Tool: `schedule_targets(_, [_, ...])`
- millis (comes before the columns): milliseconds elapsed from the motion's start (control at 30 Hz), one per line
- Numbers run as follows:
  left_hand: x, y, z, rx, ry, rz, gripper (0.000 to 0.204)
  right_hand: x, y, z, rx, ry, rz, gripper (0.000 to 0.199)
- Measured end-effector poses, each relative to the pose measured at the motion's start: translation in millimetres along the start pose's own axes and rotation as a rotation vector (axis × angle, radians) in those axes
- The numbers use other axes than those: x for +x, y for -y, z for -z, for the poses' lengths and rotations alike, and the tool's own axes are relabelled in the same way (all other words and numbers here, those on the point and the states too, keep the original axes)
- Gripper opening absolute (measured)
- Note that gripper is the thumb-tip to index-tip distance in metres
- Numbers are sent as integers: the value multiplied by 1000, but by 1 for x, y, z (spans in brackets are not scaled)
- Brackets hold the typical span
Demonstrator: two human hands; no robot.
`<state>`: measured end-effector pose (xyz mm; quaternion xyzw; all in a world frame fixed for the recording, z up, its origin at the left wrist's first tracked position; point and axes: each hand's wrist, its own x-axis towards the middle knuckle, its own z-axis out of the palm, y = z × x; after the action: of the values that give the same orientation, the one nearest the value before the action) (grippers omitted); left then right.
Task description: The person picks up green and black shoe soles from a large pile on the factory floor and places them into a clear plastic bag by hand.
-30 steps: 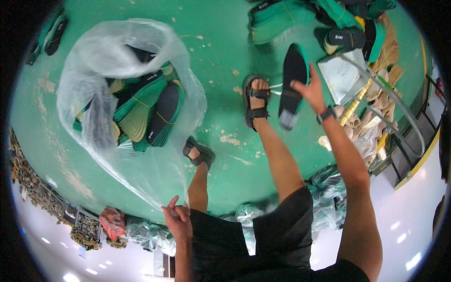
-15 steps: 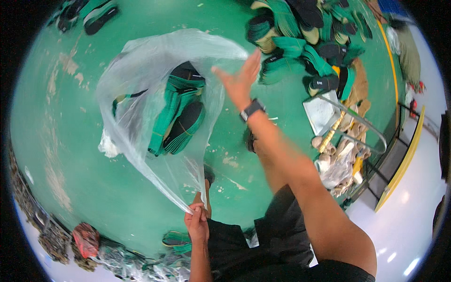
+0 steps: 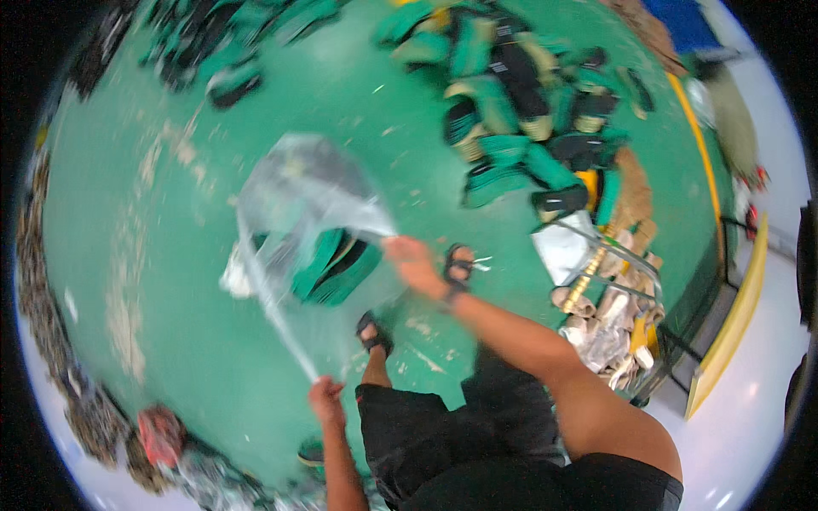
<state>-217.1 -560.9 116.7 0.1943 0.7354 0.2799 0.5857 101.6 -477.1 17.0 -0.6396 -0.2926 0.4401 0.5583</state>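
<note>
A large clear plastic bag [image 3: 311,183] spreads between my two hands, its mouth held wide. My left hand [image 3: 327,400] pinches the near rim of the bag low in the picture. Farther forward, my right hand [image 3: 413,262] is closed on the opposite rim, somewhat blurred. Inside the bag, seen partly through the film, lie stacked green and black shoe insoles [image 3: 341,271]. White crumpled plastic [image 3: 237,274] shows at the bag's left side. My sandalled feet [image 3: 373,332] stand on the floor close by.
A heap of green, black and beige insole stacks [image 3: 503,94] covers the floor ahead right; another pile [image 3: 226,43] lies far left. At right stand a metal frame [image 3: 626,247], a white panel [image 3: 562,247], beige rolls and a yellow-edged board [image 3: 728,319]. Plastic-wrapped bundles line the left edge.
My right hand, spread and raised beside the bag before, now grips its rim, lower and nearer me. The bag's mouth has narrowed. My head view has shifted, showing more of the far floor.
</note>
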Motion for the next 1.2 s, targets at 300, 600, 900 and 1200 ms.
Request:
schedule_targets(300, [-71,-197,-22,-151,-133,-219,15,76,257,26,-423,423,129,37])
schedule_targets(600, [-47,-97,-174,84,42,77,20,130,126,196,-418,135,-68,33])
schedule_targets(900, [-97,-63,-220,329,-17,161,26,165,68,290,-350,50,55,27])
schedule_targets(1200, [-120,-5,-271,1015,-289,132,32,109,-248,517,-1519,-75,-568,110])
